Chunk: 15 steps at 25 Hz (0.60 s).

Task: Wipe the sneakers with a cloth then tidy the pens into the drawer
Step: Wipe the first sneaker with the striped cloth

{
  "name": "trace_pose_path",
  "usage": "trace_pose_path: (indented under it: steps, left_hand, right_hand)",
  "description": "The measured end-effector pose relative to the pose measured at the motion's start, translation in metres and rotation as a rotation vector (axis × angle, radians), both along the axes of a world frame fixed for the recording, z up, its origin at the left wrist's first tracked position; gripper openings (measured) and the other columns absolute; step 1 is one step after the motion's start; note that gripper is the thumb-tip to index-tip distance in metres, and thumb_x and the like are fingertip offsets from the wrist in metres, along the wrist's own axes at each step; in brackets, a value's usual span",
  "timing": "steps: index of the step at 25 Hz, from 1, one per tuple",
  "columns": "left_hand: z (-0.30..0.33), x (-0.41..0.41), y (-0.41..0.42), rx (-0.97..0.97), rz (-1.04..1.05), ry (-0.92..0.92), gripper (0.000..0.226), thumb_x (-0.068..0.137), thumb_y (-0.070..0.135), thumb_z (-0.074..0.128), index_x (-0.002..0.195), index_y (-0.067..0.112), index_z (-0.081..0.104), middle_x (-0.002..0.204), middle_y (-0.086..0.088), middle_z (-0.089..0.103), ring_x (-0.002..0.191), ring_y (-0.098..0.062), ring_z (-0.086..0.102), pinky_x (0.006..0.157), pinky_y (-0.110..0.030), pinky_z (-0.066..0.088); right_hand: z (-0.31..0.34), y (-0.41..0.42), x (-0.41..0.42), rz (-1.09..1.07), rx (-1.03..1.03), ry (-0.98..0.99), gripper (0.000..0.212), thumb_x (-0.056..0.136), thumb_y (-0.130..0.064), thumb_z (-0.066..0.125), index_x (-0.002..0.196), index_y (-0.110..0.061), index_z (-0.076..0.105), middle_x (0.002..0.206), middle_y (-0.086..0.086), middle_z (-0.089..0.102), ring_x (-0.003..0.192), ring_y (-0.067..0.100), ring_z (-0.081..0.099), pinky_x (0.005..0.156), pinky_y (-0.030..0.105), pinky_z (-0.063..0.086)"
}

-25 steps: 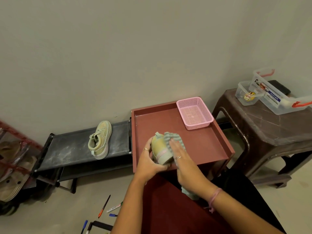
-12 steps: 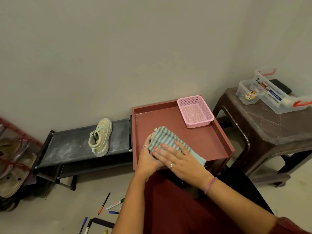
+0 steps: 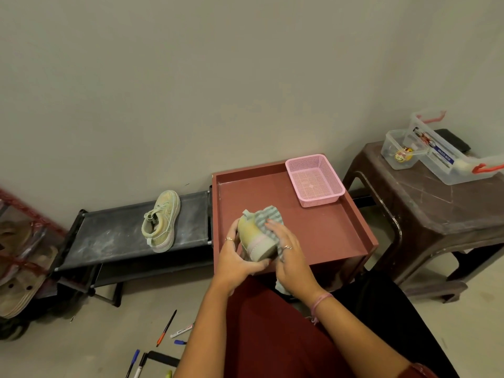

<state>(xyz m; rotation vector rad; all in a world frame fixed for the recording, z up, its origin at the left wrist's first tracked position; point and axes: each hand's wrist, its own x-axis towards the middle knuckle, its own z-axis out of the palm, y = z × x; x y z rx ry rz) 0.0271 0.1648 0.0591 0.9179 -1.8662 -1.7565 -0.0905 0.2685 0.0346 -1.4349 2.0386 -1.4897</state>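
On my far left, 1 pale green sneaker (image 3: 161, 221) lies on the black shoe rack (image 3: 114, 236), pens (image 3: 166, 327) scattered on the floor below. My left hand (image 3: 236, 260) curls around the second sneaker (image 3: 255, 238) over the red tray (image 3: 321, 227). My right hand (image 3: 289, 257) presses the striped cloth (image 3: 268, 217) against it, fingers nearly flat.

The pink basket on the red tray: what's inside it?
The pink basket looks empty; its mesh floor shows bare. It sits in the red tray's far right corner. The near wall's inner side is hidden.
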Motion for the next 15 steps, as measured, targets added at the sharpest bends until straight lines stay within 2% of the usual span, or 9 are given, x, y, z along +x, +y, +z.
trace_pose_path:
  steps: [3, 5, 6, 7, 9, 12, 15]
  left_hand:
    - [0.001, 0.004, -0.001, 0.008, -0.015, -0.013, 0.106, 0.058, -0.009, 0.086, 0.136, 0.043, 0.037, 0.139, 0.007, 0.049, 0.125, -0.007, 0.052, 0.102, -0.035, 0.049]
    - [0.0, 0.002, -0.002, 0.005, -0.024, -0.016, 0.106, 0.06, -0.012, 0.085, 0.135, 0.043, 0.034, 0.139, 0.008, 0.047, 0.122, -0.001, 0.054, 0.096, -0.028, 0.051]
    - [-0.001, -0.001, -0.001, 0.015, -0.015, -0.012, 0.106, 0.061, -0.013, 0.083, 0.135, 0.042, 0.033, 0.139, 0.008, 0.046, 0.119, 0.002, 0.054, 0.092, -0.023, 0.052]
    - [-0.002, -0.003, 0.0, 0.02, -0.008, -0.007, 0.105, 0.061, -0.014, 0.083, 0.136, 0.041, 0.033, 0.139, 0.007, 0.047, 0.12, 0.002, 0.054, 0.089, -0.021, 0.051]
    - [-0.003, -0.008, 0.003, 0.008, -0.02, 0.001, 0.105, 0.06, -0.013, 0.084, 0.135, 0.041, 0.034, 0.139, 0.006, 0.048, 0.124, -0.001, 0.051, 0.091, -0.019, 0.05]
    - [-0.002, -0.012, 0.003, 0.012, -0.067, -0.021, 0.106, 0.061, -0.016, 0.081, 0.138, 0.037, 0.031, 0.142, 0.005, 0.046, 0.124, 0.0, 0.051, 0.091, -0.017, 0.049]
    - [0.017, -0.012, -0.011, -0.062, -0.226, -0.15, 0.115, 0.065, -0.005, 0.083, 0.148, 0.032, 0.013, 0.147, 0.004, 0.037, 0.127, -0.001, 0.048, 0.101, -0.023, 0.045]
  right_hand:
    - [-0.009, 0.007, -0.007, 0.065, 0.215, -0.392, 0.086, 0.076, 0.021, 0.036, 0.134, -0.042, 0.03, 0.148, -0.003, 0.034, 0.142, 0.011, 0.025, 0.117, 0.022, 0.022]
    - [0.001, 0.009, -0.013, 0.087, 0.267, -0.482, 0.084, 0.077, 0.022, 0.033, 0.137, -0.037, 0.029, 0.147, -0.007, 0.033, 0.142, 0.01, 0.025, 0.113, 0.014, 0.023]
    - [0.01, 0.008, -0.013, 0.088, 0.252, -0.483, 0.084, 0.077, 0.023, 0.033, 0.139, -0.033, 0.028, 0.147, -0.009, 0.032, 0.141, 0.007, 0.024, 0.114, 0.015, 0.022]
    - [0.019, 0.01, -0.011, 0.092, 0.224, -0.439, 0.084, 0.076, 0.023, 0.033, 0.142, -0.031, 0.027, 0.149, -0.01, 0.03, 0.142, 0.003, 0.022, 0.116, 0.016, 0.019]
    - [0.033, 0.017, -0.007, 0.135, 0.192, -0.214, 0.084, 0.077, 0.02, 0.035, 0.146, -0.027, 0.023, 0.155, -0.012, 0.02, 0.144, -0.001, 0.011, 0.117, 0.016, 0.01]
    - [0.035, 0.027, -0.016, 0.183, 0.221, 0.12, 0.083, 0.079, 0.015, 0.035, 0.15, -0.023, 0.016, 0.158, -0.012, 0.009, 0.146, 0.002, 0.001, 0.119, 0.022, 0.007]
    - [0.031, 0.02, -0.023, 0.225, 0.211, 0.139, 0.082, 0.078, 0.011, 0.033, 0.15, -0.025, 0.017, 0.158, -0.011, 0.013, 0.147, 0.008, 0.006, 0.119, 0.029, 0.011]
